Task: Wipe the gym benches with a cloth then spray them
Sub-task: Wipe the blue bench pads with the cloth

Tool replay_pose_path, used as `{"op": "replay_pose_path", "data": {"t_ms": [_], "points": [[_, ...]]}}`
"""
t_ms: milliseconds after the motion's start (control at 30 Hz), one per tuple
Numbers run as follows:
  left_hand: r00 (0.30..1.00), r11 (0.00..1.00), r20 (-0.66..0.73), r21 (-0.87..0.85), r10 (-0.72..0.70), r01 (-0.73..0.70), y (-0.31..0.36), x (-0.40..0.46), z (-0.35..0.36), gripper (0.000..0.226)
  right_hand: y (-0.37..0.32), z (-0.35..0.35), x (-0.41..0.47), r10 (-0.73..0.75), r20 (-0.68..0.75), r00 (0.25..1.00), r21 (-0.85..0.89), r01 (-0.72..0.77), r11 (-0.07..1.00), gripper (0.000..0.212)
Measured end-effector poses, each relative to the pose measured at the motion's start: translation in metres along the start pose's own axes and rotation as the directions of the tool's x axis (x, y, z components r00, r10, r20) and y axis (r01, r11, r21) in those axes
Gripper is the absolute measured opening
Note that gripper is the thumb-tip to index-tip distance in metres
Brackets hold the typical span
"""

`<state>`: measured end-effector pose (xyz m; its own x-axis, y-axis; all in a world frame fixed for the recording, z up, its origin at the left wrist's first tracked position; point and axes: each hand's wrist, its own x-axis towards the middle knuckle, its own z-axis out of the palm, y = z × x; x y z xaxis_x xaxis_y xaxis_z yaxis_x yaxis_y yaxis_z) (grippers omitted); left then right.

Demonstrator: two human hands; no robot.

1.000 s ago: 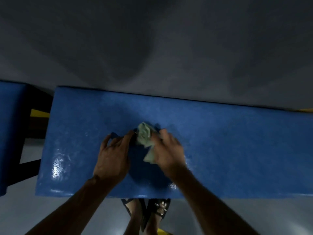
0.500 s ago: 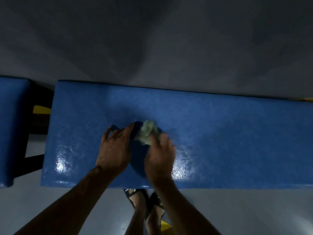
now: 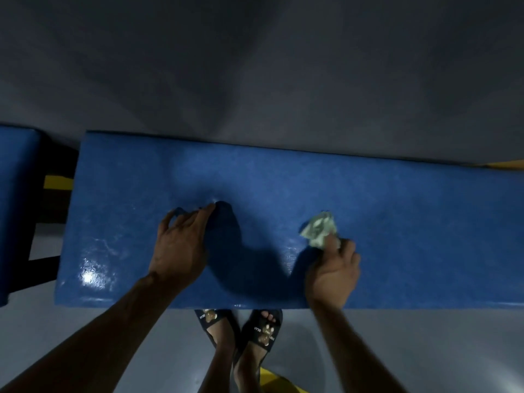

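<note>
A long blue padded gym bench point(image 3: 411, 211) runs across the view, its surface glossy with a bright glint near the front left corner. My left hand point(image 3: 181, 245) rests flat on the pad left of the middle, fingers spread, holding nothing. My right hand point(image 3: 334, 270) is farther right and grips a crumpled pale green cloth point(image 3: 319, 229) that presses on the pad. No spray bottle is in view.
A second blue pad point(image 3: 15, 211) lies at the left, separated by a gap that shows a black and yellow frame point(image 3: 56, 182). Grey floor surrounds the bench. My feet in dark sandals point(image 3: 241, 330) stand just below the bench's near edge, beside a yellow piece point(image 3: 278, 384).
My right hand has swept the cloth to the right along the pad, away from my left hand. The left hand stays pressed in the same spot.
</note>
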<state>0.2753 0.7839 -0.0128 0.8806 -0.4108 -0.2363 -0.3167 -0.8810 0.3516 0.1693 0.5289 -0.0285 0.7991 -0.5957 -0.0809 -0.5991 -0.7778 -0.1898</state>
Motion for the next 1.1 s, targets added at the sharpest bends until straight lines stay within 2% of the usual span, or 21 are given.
{"op": "replay_pose_path", "data": {"t_ms": [100,167,233,300,333,400,500,567,633,667,700,800,867,933,967,1000,1100], "points": [[0.999,1.000,0.040,0.010,-0.006,0.005,0.002,-0.002,0.000,0.084,-0.059,0.013,-0.048,-0.239,0.069,0.968,0.098,0.232,0.968,0.057],[0.997,1.000,0.073,0.017,0.002,-0.004,0.004,-0.008,0.000,0.084,-0.077,0.011,-0.069,-0.450,0.151,0.880,0.136,0.433,0.891,0.056],[0.996,0.999,0.084,0.017,0.030,-0.031,0.006,-0.016,0.000,0.084,-0.067,0.005,-0.060,-0.619,0.189,0.762,0.167,0.597,0.785,0.052],[0.995,0.997,0.066,0.016,0.070,-0.071,0.006,-0.025,0.000,0.078,-0.033,-0.004,-0.038,-0.691,0.233,0.684,0.130,0.683,0.719,0.053],[0.994,0.996,0.068,0.016,0.084,-0.086,0.007,-0.030,0.001,0.074,-0.009,-0.010,-0.026,-0.671,0.257,0.695,0.067,0.680,0.730,0.056],[0.992,0.996,0.087,0.004,0.090,-0.091,0.009,-0.042,0.003,0.071,0.046,-0.023,-0.002,-0.553,0.246,0.796,-0.051,0.581,0.812,0.061],[0.992,0.998,0.111,-0.017,0.067,-0.066,0.011,-0.060,0.010,0.070,0.102,-0.039,0.009,-0.283,0.146,0.948,-0.075,0.296,0.952,0.048],[0.990,0.998,0.132,-0.026,0.053,-0.050,0.014,-0.070,0.015,0.071,0.094,-0.036,-0.004,-0.049,0.077,0.996,-0.004,0.049,0.999,0.046],[0.989,0.999,0.147,-0.037,0.032,-0.026,0.018,-0.077,0.017,0.070,0.055,-0.023,-0.025,0.153,0.065,0.986,0.120,-0.160,0.980,0.052],[0.988,0.999,0.152,-0.039,0.025,-0.020,0.020,-0.080,0.018,0.069,0.031,-0.016,-0.039,0.149,0.099,0.984,0.153,-0.163,0.975,0.052],[0.987,0.999,0.158,-0.036,0.026,-0.020,0.022,-0.083,0.018,0.069,0.006,-0.009,-0.056,0.078,0.124,0.989,0.174,-0.099,0.980,0.052],[0.982,0.999,0.183,-0.007,0.037,-0.037,0.026,-0.086,0.021,0.070,-0.036,-0.001,-0.094,-0.224,0.194,0.955,0.144,0.198,0.970,0.055],[0.980,0.999,0.199,0.018,0.032,-0.036,0.027,-0.085,0.023,0.079,-0.028,-0.012,-0.089,-0.448,0.233,0.863,0.159,0.421,0.893,0.056],[0.977,0.999,0.213,0.031,0.027,-0.034,0.027,-0.083,0.024,0.084,0.007,-0.020,-0.066,-0.553,0.285,0.783,0.125,0.541,0.831,0.062],[0.975,0.999,0.222,0.038,0.026,-0.035,0.026,-0.082,0.024,0.085,0.031,-0.025,-0.053,-0.521,0.315,0.793,0.089,0.522,0.848,0.063],[0.973,0.998,0.228,0.048,0.027,-0.039,0.024,-0.082,0.025,0.084,0.058,-0.029,-0.040,-0.450,0.312,0.837,0.064,0.454,0.889,0.060],[0.974,0.998,0.225,0.056,0.026,-0.040,0.023,-0.081,0.025,0.079,0.126,-0.046,-0.016,-0.157,0.203,0.967,0.079,0.144,0.986,0.043]]}}
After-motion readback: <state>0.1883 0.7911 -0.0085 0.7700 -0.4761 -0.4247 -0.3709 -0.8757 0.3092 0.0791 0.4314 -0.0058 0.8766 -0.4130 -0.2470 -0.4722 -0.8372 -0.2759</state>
